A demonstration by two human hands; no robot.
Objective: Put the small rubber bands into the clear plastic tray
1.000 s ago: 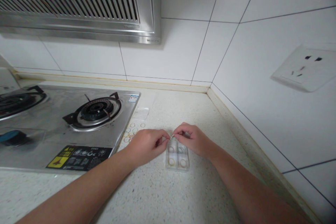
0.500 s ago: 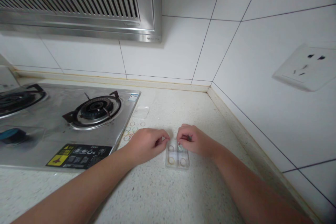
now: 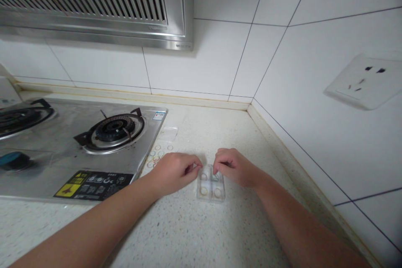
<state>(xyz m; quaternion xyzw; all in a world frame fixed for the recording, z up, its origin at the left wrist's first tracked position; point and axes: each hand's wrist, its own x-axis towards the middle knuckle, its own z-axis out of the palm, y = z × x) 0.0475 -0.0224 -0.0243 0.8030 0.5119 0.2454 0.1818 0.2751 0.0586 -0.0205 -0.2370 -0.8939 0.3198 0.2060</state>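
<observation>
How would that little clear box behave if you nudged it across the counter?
The clear box looks like thin plastic holding only small rings, so it is probably light. Lying flat and low on the smooth counter, it would likely slide, not tip. Both hands pinch its far edge.

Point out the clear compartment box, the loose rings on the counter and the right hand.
clear compartment box (image 3: 211, 187): head view, on its near edge between two compartments.
loose rings (image 3: 156, 155): head view, middle of the scatter beside the stove.
right hand (image 3: 234, 167): head view, back of the hand.
</observation>
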